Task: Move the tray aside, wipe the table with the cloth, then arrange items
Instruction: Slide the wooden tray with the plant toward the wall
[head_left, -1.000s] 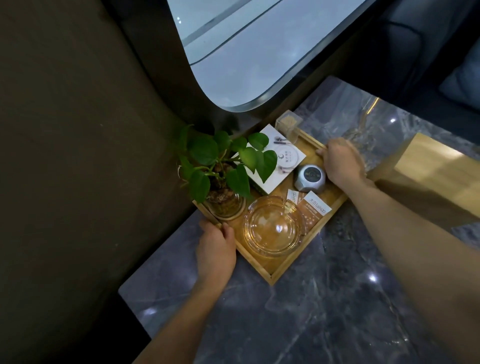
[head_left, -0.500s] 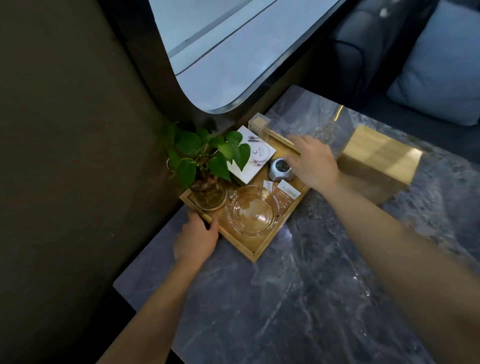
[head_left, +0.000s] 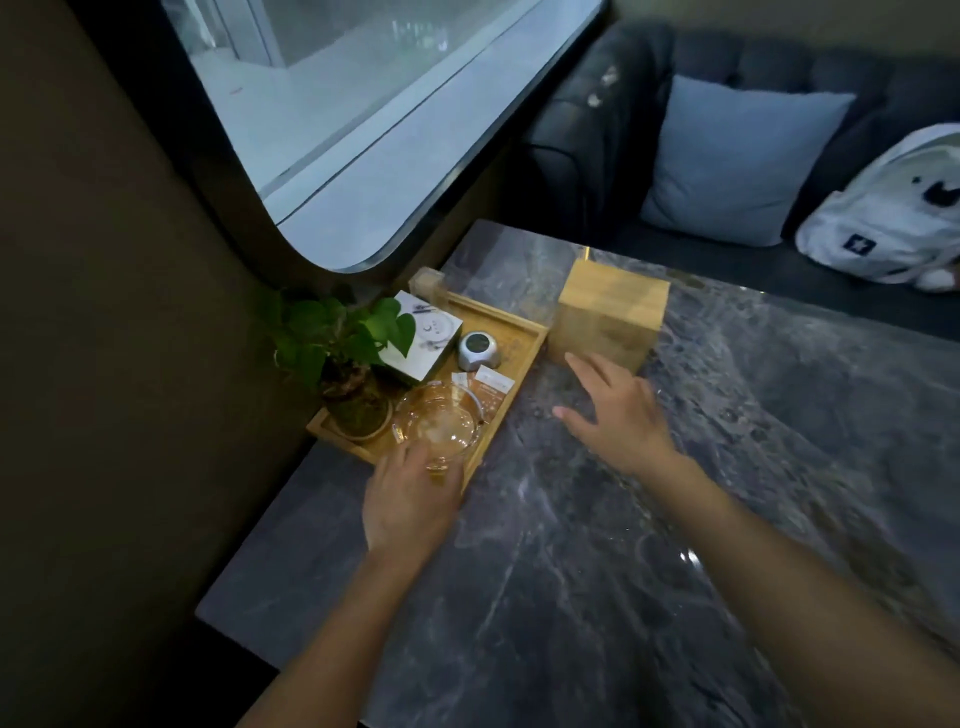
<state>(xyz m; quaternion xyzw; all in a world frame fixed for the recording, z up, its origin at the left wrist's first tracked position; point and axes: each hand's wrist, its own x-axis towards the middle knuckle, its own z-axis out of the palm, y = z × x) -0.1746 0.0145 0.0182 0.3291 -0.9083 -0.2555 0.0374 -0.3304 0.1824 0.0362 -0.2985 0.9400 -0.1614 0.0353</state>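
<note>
- Seemingly the tray (head_left: 511, 332) already sits aside, against the wall at the desk (head_left: 649, 545) corner, so the first step looks done; wiping and arranging remain, and no cloth is in view.
- Left hand (head_left: 410, 501) rests over the tray's near corner, fingers loosely curled by the glass bowl (head_left: 436, 423); whether it grips anything I cannot tell.
- Right hand (head_left: 613, 413) hovers spread, holding nothing, with the wooden box (head_left: 610, 312) just beyond its fingertips.

The left hand (head_left: 410, 499) covers the tray's (head_left: 522, 345) corner at 7 o'clock and the glass bowl's (head_left: 439, 423) near rim. Leaves (head_left: 358, 332) hide part of the white box (head_left: 431, 338). Print on the packets (head_left: 488, 389) is too small to read. The bag (head_left: 883, 218) at 2 o'clock is blurred and cut off.
</note>
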